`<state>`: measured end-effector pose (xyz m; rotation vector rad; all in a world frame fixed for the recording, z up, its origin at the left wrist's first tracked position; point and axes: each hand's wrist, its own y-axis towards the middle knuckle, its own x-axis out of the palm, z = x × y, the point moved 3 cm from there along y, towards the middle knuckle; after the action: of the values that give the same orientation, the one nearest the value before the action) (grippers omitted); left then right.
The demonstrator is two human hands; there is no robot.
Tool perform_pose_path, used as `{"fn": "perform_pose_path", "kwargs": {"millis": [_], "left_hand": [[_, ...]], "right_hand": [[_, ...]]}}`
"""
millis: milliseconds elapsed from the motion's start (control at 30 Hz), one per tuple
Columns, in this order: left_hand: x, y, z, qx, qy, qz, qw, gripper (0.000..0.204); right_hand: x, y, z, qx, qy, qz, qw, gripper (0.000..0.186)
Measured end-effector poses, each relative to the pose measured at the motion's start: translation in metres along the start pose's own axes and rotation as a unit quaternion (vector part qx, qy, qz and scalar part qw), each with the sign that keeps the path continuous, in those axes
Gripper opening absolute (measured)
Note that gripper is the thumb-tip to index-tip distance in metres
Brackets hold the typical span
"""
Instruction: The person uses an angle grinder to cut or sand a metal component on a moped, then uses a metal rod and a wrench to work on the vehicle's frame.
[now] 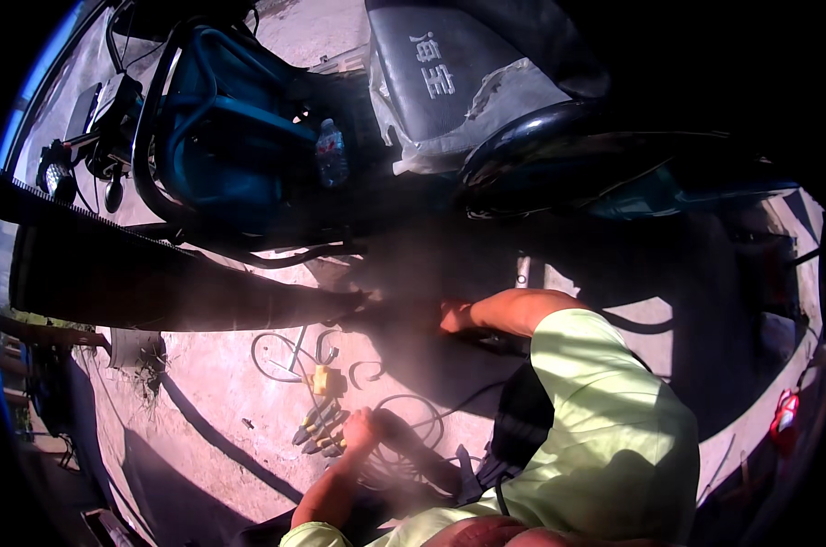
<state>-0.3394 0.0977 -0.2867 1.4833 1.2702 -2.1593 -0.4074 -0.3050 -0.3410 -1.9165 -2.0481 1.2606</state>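
The grip of neither the left hand (362, 431), beside yellow-and-black-handled tools (318, 433) toward the ground's (217, 392) near edge, nor the shaded right hand (455, 316) can be told.

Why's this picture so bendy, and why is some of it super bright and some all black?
In the head view, the fisheye lens curves edges near the rim and leaves black corners; there too, strong sunlight bleaches the concrete ground, deep shadow hides detail right of center, haze, perhaps glare, dulls the middle, and the yellow-and-black tools look slightly soft.
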Motion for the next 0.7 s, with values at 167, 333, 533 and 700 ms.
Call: {"fn": "perform_pose_path", "kwargs": {"millis": [167,333,533,700], "left_hand": [[-0.031,-0.003,0.018,0.129,-0.111,-0.044,0.984,0.026],[-0.019,0.031,0.047,0.334,-0.129,-0.010,0.934,0.022],[-0.074,0.049,0.123,0.300,-0.312,-0.061,0.899,0.014],[-0.047,0.064,0.107,0.395,-0.167,0.018,0.903,0.012]], "right_hand": [[-0.021,-0.025,-0.050,0.042,-0.154,-0.079,0.984,0.047],[-0.020,-0.017,-0.038,0.056,-0.184,-0.070,0.979,0.046],[-0.025,-0.018,-0.046,0.078,-0.263,-0.117,0.954,0.054],[-0.032,-0.017,-0.044,0.079,-0.299,-0.165,0.937,0.058]]}}
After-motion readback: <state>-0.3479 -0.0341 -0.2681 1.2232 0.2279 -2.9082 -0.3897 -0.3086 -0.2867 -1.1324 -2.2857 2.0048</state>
